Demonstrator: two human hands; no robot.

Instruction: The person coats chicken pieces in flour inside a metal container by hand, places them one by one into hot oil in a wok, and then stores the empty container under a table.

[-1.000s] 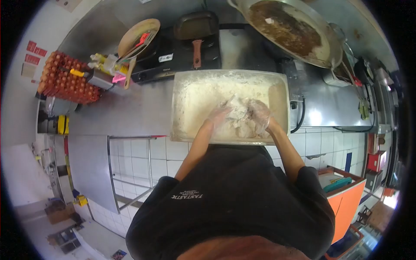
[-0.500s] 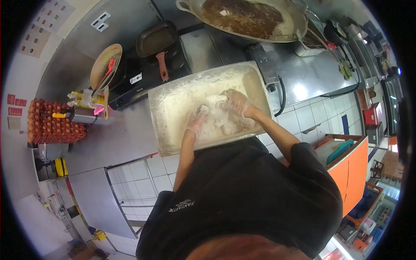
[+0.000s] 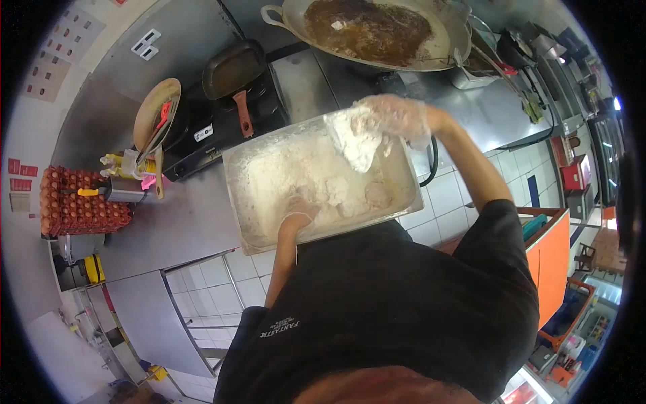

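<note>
A rectangular metal tray [image 3: 237, 232] of white flour [image 3: 269, 168] sits in front of me. My right hand [image 3: 393, 114], in a clear plastic glove, is raised over the tray's far right rim. It is closed on a flour-coated piece of meat [image 3: 356, 141], which hangs down thickly covered. My left hand [image 3: 297, 207], also gloved, rests low in the flour left of centre. Its fingers look stretched out, partly covered by flour and blurred. Several other floured pieces [image 3: 351, 205] lie to its right, with a pinkish one [image 3: 378, 195] near the right wall.
A large pan of dark oil [image 3: 370, 30] stands beyond the tray, with a small light piece in it. Back left are a square frying pan [image 3: 233, 69] on a stove and a round pan [image 3: 151, 114] holding utensils. Stacked egg trays [image 3: 84, 202] stand far left.
My right hand has risen out of the flour, up and right to the tray's far rim, lifting the coated piece. My left hand has shifted slightly down and left.
</note>
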